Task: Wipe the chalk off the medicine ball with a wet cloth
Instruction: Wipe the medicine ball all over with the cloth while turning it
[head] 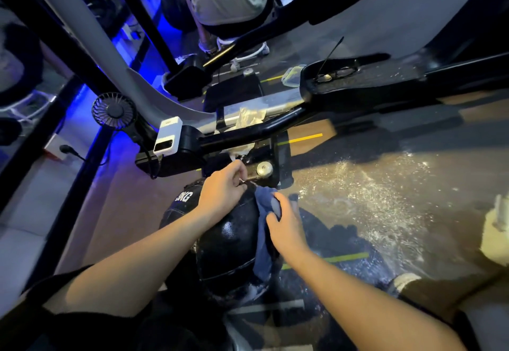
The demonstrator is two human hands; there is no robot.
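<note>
Wet, glistening gym floor [385,199] under black machine frame [275,127]
Left hand [223,193] curls over round textured medicine ball [228,243]; right hand [286,226] grips blue cloth [265,257] against it

Both forearms are bare from the wrists up past the elbows. Nearest the medicine ball [228,243] the left hand [220,193] and right hand [286,226] are ungloved, and behind it a short black sleeve [55,290] covers the left upper arm; the right arm's sleeve also looks dark, though blurred.

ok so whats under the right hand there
The right hand presses a blue cloth against the side of the black medicine ball. The ball's surface beneath the cloth is covered, so any chalk there can't be seen.
</note>
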